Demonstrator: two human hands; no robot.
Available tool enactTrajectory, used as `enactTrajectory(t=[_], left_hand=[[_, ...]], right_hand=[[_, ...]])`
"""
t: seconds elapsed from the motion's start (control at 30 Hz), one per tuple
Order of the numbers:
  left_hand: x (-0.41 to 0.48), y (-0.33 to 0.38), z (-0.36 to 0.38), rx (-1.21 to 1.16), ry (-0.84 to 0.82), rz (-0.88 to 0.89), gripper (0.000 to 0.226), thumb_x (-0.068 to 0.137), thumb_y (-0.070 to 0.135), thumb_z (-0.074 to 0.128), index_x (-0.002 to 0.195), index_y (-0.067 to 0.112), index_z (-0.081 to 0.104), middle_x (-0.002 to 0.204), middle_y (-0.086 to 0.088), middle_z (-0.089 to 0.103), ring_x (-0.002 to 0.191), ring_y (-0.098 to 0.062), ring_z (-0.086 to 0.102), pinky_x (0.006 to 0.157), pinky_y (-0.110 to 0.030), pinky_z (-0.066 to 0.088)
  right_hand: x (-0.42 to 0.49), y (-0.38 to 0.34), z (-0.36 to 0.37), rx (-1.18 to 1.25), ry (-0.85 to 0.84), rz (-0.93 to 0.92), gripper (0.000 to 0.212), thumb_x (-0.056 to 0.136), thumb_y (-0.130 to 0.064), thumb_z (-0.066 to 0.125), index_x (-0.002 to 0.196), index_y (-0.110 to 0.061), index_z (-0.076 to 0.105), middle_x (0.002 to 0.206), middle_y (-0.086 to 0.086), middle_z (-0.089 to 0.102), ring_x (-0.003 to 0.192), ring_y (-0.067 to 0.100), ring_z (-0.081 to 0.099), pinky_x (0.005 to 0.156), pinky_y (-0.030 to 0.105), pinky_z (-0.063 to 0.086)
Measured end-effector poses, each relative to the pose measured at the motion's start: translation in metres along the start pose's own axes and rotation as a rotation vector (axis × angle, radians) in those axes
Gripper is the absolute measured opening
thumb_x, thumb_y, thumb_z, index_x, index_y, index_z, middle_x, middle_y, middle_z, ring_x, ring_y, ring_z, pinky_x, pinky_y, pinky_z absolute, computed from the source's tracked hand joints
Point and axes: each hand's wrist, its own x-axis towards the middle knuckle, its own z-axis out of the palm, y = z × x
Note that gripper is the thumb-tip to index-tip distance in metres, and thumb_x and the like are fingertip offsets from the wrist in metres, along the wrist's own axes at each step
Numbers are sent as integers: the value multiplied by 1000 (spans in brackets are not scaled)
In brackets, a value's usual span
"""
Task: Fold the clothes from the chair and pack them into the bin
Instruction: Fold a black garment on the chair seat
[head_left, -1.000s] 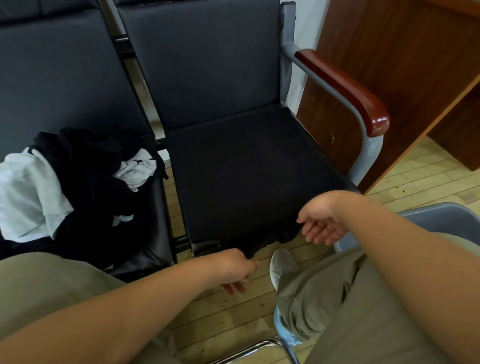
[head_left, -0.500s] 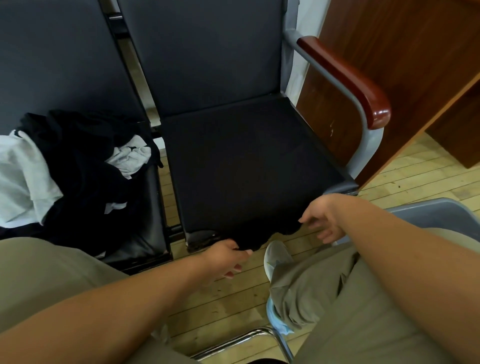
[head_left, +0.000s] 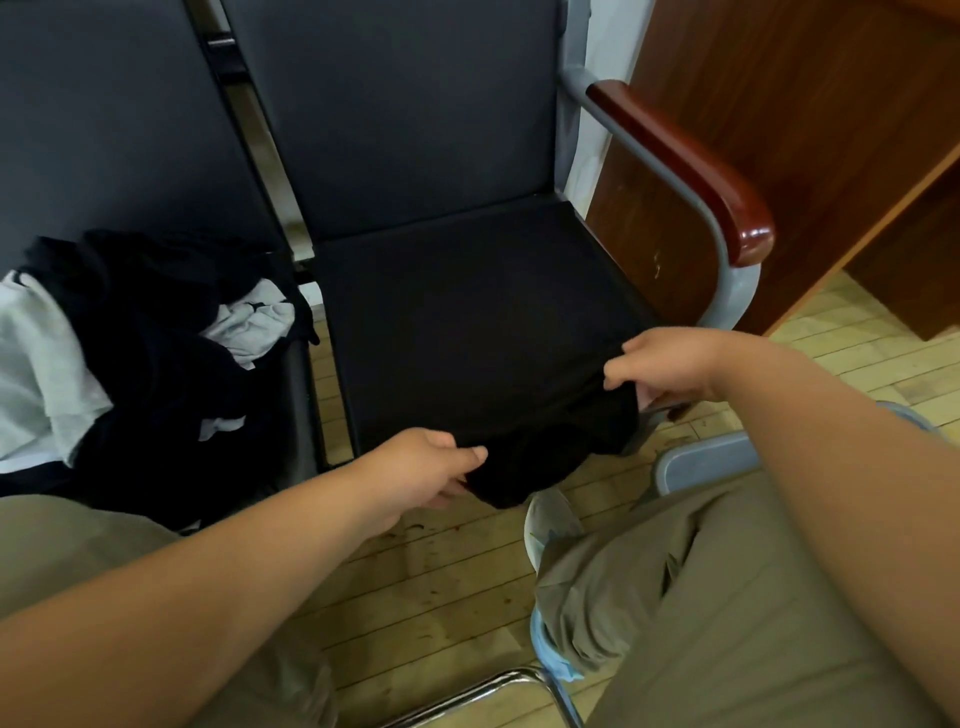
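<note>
Pinching the near edge of a black garment (head_left: 493, 338) with both hands: left hand (head_left: 431, 467) at one front corner, right hand (head_left: 670, 364) at the other, fingers curled on cloth. Spread over the seat of the armrest chair (head_left: 415, 104), hem drooping off the front. Heaped on the neighbouring chair (head_left: 104, 130) (black and pale grey mixed), more clothes (head_left: 156, 338). Just beside the right forearm, a grey bin (head_left: 706, 460).

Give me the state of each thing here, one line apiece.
black garment, spread over the right chair, near edge hanging off, pinched by both hands.
left hand, pinches the garment's near edge.
right hand, pinches the garment's right corner.
clothes pile, unfolded heap on the left chair.
bin, mostly hidden; contents not visible.
</note>
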Motion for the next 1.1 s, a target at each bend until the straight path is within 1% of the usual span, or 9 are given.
enactTrajectory(t=[0.1,0.23,0.37,0.5,0.67,0.8,0.9,1.0,1.1], left_hand=[[-2,31,-14,-112,70,48,29,104,37,68,117,12,73,101,-6,82,92,-21,80,96,-44,62],[14,72,-39,-273,212,121,22,103,30,70,113,11,74,99,-11,81,88,-27,81,92,-46,63],[43,102,-68,-442,219,137,25,98,21,73,121,12,72,113,-10,79,95,-25,80,89,-43,63],[69,118,-83,-565,286,165,25,95,11,73,118,18,68,115,-4,80,101,-21,79,89,-41,60],[105,110,-87,-641,329,131,59,94,1,70,147,21,53,122,-7,74,107,-25,75,93,-43,61],[123,111,-95,-699,301,55,36,97,0,67,132,7,62,126,-13,73,100,-25,76,83,-41,66],[130,125,-112,-1052,217,119,35,99,0,61,134,-4,60,134,-25,67,95,-28,76,80,-35,66],[133,133,-128,-1539,161,238,50,100,0,55,149,-7,43,139,-42,53,116,-55,67,93,-56,62],[126,131,-120,-1522,222,224,64,103,1,52,161,-3,24,148,-45,36,132,-56,54,104,-58,56]], right_hand=[[10,-11,-18,236,69,-32,17,99,-22,66,107,-7,63,83,10,64,73,20,62,70,34,54],[31,-38,-34,503,189,28,22,101,-19,66,121,-8,65,115,15,75,103,32,73,96,47,59],[57,-75,-49,647,186,79,32,106,-24,58,132,-7,65,111,19,77,94,32,76,76,40,60],[85,-96,-46,818,41,-6,30,108,-28,56,136,-19,59,115,14,75,94,28,75,77,38,59],[126,-100,-38,605,35,44,36,102,-11,66,136,-9,55,110,15,71,94,30,74,85,46,62],[151,-104,-46,523,161,72,48,95,-7,69,141,-10,55,128,18,66,104,36,72,97,47,61],[164,-112,-53,963,-27,-42,32,105,-9,55,136,-3,61,114,20,77,93,33,80,81,42,67],[174,-118,-65,1693,-103,-252,47,107,-7,54,152,2,47,137,35,62,113,48,73,97,57,61],[181,-117,-67,1646,-65,-239,71,108,-12,52,166,3,14,158,36,39,136,47,57,113,56,50]])
